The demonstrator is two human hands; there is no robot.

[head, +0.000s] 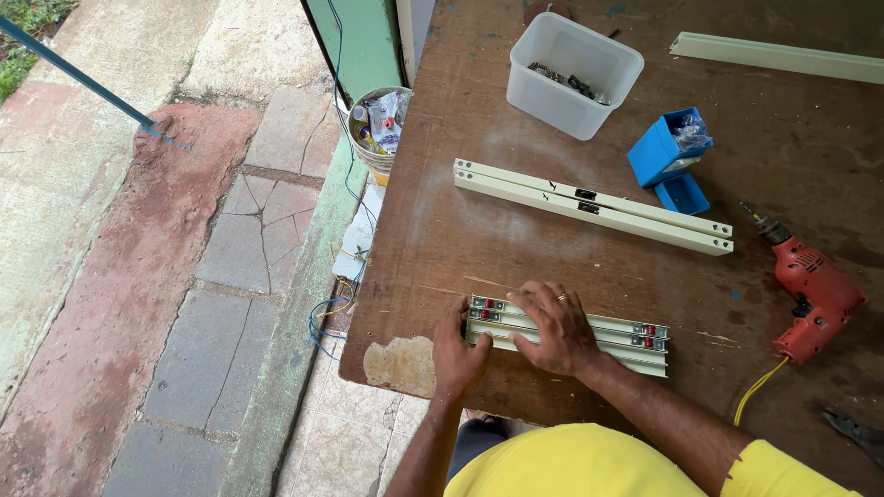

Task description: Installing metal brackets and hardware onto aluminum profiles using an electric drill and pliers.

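A pale cream metal channel with small red and black parts at its ends lies flat near the front edge of a brown wooden table. My left hand grips its left end, fingers curled over the edge. My right hand, with a ring on one finger, presses palm down on the channel's middle. A second, longer pair of cream channels lies diagonally further back, apart from both hands.
A red electric drill with a yellow cord lies at the right. A translucent tub with small hardware, a blue box and its lid stand behind. Another cream strip lies far right. A bucket stands beside the table's left edge.
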